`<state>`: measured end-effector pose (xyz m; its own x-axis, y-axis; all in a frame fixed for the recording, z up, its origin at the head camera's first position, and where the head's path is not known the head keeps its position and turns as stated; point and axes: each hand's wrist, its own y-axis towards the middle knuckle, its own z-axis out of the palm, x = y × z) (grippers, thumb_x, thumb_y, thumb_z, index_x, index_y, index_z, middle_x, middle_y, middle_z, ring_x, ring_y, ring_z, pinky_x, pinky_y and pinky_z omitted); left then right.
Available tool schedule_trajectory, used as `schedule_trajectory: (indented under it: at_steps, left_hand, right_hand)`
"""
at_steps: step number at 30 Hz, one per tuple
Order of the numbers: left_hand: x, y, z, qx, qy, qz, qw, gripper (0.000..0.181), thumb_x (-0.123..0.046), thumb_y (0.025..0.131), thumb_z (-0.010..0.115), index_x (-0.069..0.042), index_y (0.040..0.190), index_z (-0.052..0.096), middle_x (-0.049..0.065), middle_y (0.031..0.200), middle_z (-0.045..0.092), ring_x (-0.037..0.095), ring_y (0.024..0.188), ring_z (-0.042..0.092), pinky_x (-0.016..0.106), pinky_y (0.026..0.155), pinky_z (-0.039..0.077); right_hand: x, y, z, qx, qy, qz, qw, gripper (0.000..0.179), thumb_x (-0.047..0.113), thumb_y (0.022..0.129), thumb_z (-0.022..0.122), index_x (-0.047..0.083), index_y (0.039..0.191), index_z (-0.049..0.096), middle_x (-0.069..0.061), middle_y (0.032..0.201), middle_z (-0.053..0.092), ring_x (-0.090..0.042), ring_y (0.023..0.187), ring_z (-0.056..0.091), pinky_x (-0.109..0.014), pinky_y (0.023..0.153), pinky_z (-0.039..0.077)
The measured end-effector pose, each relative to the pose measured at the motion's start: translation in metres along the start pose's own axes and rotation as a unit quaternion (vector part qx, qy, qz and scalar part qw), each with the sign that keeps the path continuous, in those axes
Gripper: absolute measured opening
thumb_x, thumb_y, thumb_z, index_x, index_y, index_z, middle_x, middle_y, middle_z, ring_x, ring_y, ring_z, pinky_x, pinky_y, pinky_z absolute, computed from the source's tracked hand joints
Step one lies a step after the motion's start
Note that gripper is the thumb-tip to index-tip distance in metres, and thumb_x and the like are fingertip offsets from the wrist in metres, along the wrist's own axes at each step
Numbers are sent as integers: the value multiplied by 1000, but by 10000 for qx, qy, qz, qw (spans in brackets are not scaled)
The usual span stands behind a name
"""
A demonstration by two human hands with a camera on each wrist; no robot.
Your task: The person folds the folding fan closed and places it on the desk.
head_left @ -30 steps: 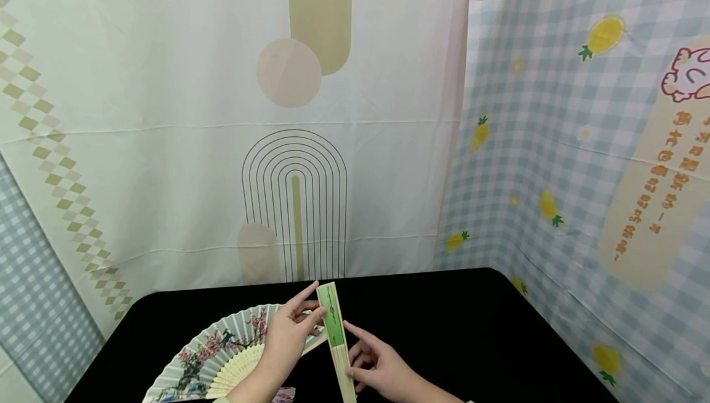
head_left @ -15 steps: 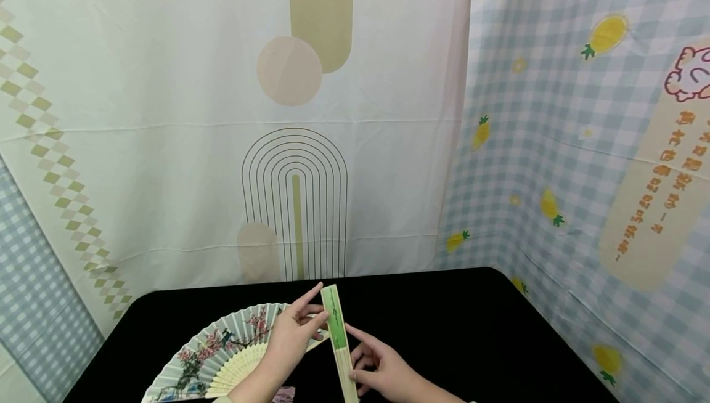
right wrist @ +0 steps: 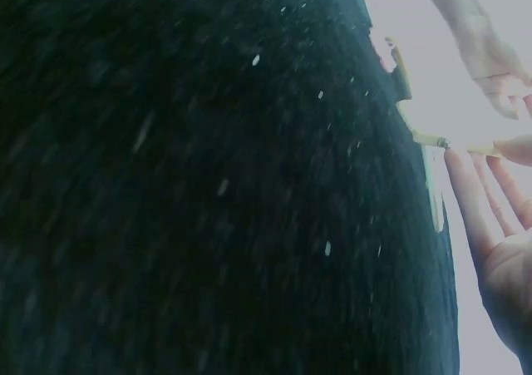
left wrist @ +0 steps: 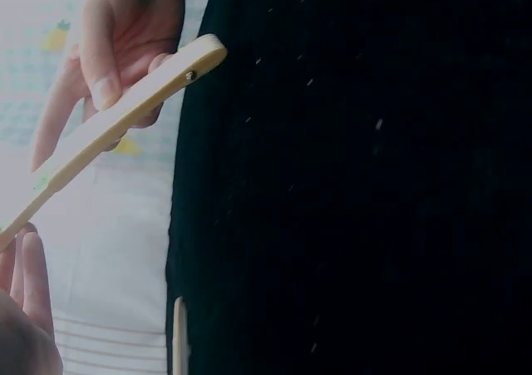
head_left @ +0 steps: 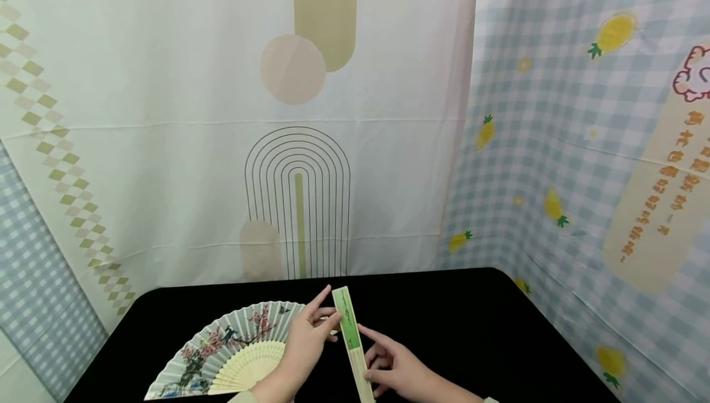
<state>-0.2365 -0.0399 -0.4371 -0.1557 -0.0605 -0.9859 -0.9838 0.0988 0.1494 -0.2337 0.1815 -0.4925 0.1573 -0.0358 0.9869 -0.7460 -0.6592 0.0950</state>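
A closed folding fan [head_left: 349,329], green at its upper part with pale wooden ribs below, stands slightly tilted between the two hands. At its green upper end the left hand [head_left: 305,341] pinches it, the index finger reaching up along the edge. Lower down, the right hand [head_left: 392,363] grips the ribs, thumb in front and index fingertip against the side. The left wrist view shows the rivet end of this folding fan [left wrist: 133,113] beside the right hand [left wrist: 137,17]. An open folding fan [head_left: 208,344] with painted blossoms lies to the left, partly hidden by the left hand and forearm.
Both fans are over a black-covered table [head_left: 471,341]. Behind it hangs a white patterned curtain [head_left: 399,193], and a blue checked curtain with pineapples [head_left: 510,175] hangs along the right side.
Both hands and the closed fan have shifted slightly right in the head view, while the view itself has turned a little. The grips look the same.
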Motion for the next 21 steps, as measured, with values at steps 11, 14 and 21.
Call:
schedule_trajectory:
  at_steps: [11, 14, 21]
  left_hand:
    - [34, 14, 25, 253, -10, -26, 9997, 62, -24, 87, 65, -24, 142, 37, 11, 105, 66, 22, 77, 66, 31, 60, 57]
    - [36, 16, 29, 278, -96, -34, 9996, 62, -23, 87, 65, -24, 143, 37, 12, 104, 66, 22, 77, 66, 32, 59, 57]
    - [38, 22, 35, 352, -240, -222, 9988, 62, -22, 88, 64, -26, 143, 36, 10, 103, 67, 21, 76, 66, 33, 61, 57]
  right_hand:
    - [-10, -14, -20, 78, 228, 379, 9990, 71, 10, 88, 62, 27, 147, 25, -18, 101, 60, -28, 85, 65, -45, 61, 57]
    - [-11, -16, -24, 82, 266, 410, 9988, 72, 10, 88, 62, 27, 147, 25, -18, 101, 60, -28, 85, 65, -45, 61, 57]
    - [-11, -18, -32, 151, 564, 527, 9969, 73, 8, 88, 61, 24, 148, 22, -18, 104, 60, -26, 85, 65, -46, 64, 57]
